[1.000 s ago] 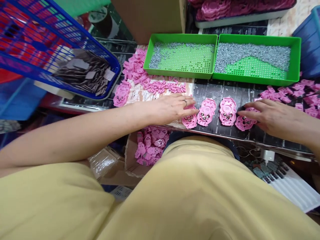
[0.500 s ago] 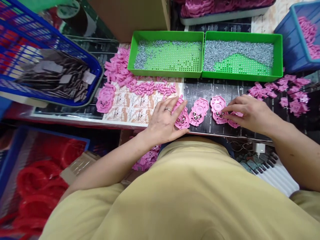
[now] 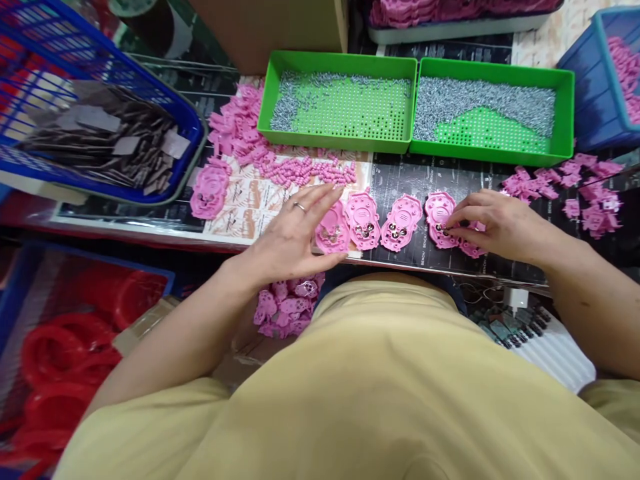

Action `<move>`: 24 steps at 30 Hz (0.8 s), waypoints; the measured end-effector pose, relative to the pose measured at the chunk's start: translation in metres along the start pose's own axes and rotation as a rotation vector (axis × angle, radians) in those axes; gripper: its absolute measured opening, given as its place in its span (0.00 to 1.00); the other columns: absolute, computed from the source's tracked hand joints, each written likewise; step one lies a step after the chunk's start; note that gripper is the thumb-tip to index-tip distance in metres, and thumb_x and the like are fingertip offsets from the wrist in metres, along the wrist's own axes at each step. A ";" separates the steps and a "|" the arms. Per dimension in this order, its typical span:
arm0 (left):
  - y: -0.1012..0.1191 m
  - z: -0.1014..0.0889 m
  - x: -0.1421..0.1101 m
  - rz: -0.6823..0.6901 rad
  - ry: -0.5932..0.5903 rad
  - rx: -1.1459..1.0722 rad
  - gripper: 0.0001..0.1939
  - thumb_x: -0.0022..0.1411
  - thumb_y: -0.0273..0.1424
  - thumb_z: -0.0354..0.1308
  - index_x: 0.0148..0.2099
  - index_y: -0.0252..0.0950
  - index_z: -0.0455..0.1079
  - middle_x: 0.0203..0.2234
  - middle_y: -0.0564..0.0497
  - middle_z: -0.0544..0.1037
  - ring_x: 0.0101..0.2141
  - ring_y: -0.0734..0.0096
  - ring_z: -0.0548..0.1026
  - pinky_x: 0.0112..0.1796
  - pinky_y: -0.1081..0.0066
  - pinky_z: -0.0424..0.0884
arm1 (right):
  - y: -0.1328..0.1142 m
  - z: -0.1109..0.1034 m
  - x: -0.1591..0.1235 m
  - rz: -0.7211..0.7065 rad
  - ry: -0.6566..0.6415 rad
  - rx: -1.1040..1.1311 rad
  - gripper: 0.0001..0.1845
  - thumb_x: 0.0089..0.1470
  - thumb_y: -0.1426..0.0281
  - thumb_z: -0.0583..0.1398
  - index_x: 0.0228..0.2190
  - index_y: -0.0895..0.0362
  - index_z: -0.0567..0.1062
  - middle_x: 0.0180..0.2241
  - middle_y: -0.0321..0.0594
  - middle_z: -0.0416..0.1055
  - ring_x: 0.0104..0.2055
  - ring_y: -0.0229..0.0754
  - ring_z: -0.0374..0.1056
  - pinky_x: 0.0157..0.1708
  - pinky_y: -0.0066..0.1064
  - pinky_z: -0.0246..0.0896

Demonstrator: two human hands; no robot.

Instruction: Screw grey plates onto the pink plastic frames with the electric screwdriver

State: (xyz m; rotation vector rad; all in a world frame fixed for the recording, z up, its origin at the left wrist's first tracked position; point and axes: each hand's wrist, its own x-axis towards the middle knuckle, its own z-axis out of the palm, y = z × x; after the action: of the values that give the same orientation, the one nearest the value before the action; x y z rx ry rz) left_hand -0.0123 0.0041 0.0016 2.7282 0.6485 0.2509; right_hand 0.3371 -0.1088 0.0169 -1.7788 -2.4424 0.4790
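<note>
Resting around the leftmost pink shell (image 3: pixel 332 230), my left hand (image 3: pixel 287 237) is spread wide, thumb along the shell's lower edge and fingers by its upper edge; I cannot tell whether it grips. My right hand (image 3: pixel 505 227) is narrow, thumb and fingertips close together at the metal parts of the fourth shell (image 3: pixel 440 208); I cannot tell whether anything is pinched there. That hand partly covers a fifth shell (image 3: pixel 473 248). Between my hands, the second shell (image 3: pixel 363 217) sits just beside the first, and the third shell (image 3: pixel 401 217) lies tilted on the bench (image 3: pixel 390 177). Beyond the row, two green trays (image 3: pixel 337 141) stand end to end, holding small silvery pieces (image 3: pixel 487 93). Small pink parts (image 3: pixel 593 200) lie scattered beyond my right hand.
</note>
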 end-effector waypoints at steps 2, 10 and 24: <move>-0.009 -0.003 -0.007 0.010 -0.045 0.015 0.44 0.64 0.49 0.54 0.73 0.41 0.38 0.67 0.39 0.57 0.67 0.50 0.58 0.64 0.48 0.58 | 0.000 0.000 0.000 0.001 0.006 0.016 0.18 0.61 0.60 0.54 0.36 0.54 0.80 0.36 0.44 0.76 0.39 0.45 0.71 0.40 0.37 0.67; -0.024 0.010 -0.010 0.094 -0.072 0.071 0.42 0.64 0.48 0.56 0.72 0.36 0.46 0.65 0.34 0.60 0.65 0.45 0.60 0.61 0.46 0.60 | -0.003 -0.011 -0.001 0.045 0.071 0.226 0.16 0.56 0.57 0.57 0.30 0.54 0.79 0.32 0.41 0.78 0.33 0.41 0.73 0.34 0.33 0.67; -0.015 0.014 -0.002 0.117 -0.032 0.053 0.43 0.65 0.48 0.58 0.73 0.38 0.45 0.68 0.34 0.55 0.68 0.43 0.54 0.64 0.43 0.53 | -0.008 -0.013 -0.003 0.198 0.203 0.248 0.15 0.53 0.58 0.60 0.32 0.54 0.81 0.24 0.38 0.76 0.23 0.36 0.69 0.21 0.27 0.60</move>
State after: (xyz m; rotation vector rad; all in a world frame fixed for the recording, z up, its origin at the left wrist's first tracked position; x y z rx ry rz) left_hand -0.0171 0.0126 -0.0166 2.8191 0.4948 0.2197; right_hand 0.3341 -0.1115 0.0322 -1.8683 -1.9895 0.5585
